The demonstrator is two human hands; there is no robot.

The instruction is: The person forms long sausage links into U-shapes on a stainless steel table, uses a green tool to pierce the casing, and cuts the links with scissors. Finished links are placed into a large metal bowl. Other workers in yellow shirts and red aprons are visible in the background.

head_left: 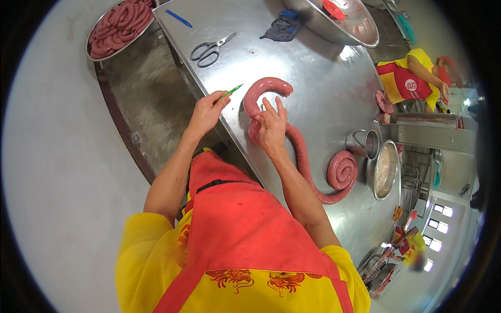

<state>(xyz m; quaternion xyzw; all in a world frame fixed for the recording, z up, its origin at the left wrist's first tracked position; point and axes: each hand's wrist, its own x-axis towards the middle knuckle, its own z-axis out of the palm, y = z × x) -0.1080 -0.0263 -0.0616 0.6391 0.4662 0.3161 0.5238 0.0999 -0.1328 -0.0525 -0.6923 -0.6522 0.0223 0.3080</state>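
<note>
A long pink-red sausage rope (301, 153) lies on the steel table. Its far end curls round in front of me, and its other end winds into a flat spiral (342, 171) to the right. My right hand (272, 128) pinches the sausage between the curled far part and the rest, with some fingers stretched out. A slim green pointed tool (230, 91), like a pen, is held in the closed fingers of my left hand (206, 111). Its tip points at the sausage but stays apart from it, near the table's left edge.
Grey-handled scissors (210, 50), a blue pen (179, 18) and a dark cloth (283, 27) lie farther off. A big steel bowl (365, 39) stands at the back. A metal pitcher (360, 144) and a basin (385, 170) are right. A tub of sausages (93, 53) stands far left. Co-workers are at right.
</note>
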